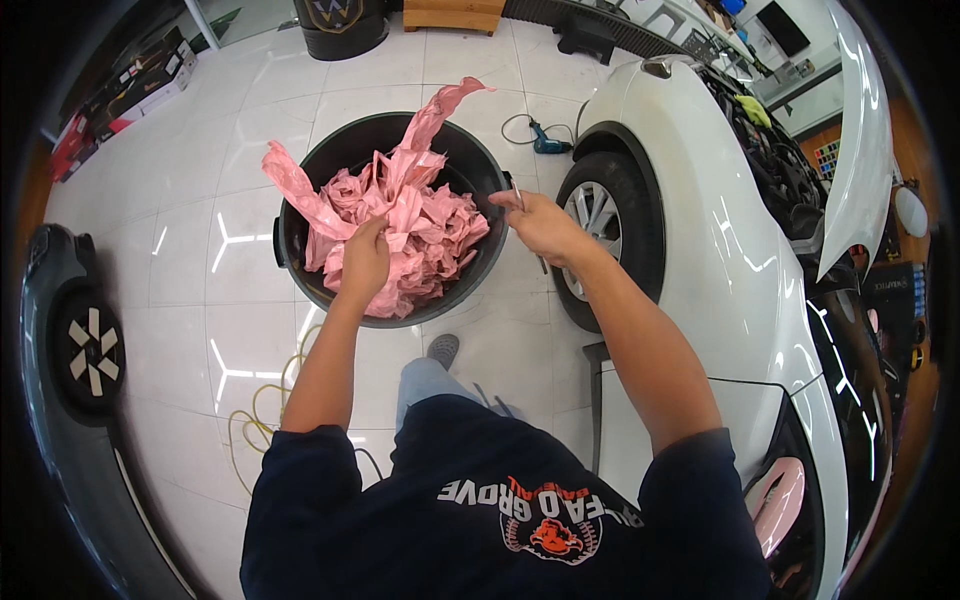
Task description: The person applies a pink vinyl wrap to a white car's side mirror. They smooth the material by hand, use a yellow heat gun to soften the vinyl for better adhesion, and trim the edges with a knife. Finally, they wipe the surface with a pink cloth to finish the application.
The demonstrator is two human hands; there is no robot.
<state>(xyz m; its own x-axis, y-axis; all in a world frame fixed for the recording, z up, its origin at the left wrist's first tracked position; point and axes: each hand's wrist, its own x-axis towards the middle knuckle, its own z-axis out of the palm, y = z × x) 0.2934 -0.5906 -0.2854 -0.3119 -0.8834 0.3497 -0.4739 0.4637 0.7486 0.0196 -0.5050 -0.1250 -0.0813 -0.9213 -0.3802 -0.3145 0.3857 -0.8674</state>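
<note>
A black round bin [287, 240] stands in front of me, heaped with crumpled pink film [440, 225]; two long twisted strands stick up past its rim. My left hand [368, 255] is closed on a bunch of the film near the middle of the heap. My right hand [540, 225], at the bin's right side, is closed around a thin, long metallic tool [515, 192] held beside the rim; its exact kind is unclear, and I cannot tell whether my fingers also touch the bin.
A white car [740, 330] with open hood is on the right, its wheel [590, 215] near the bin. A teal drill [550, 140] lies on the floor. A dark car [55, 360], coiled yellow hose [250, 420], boxes [150, 80] and a wooden crate [450, 15] surround me.
</note>
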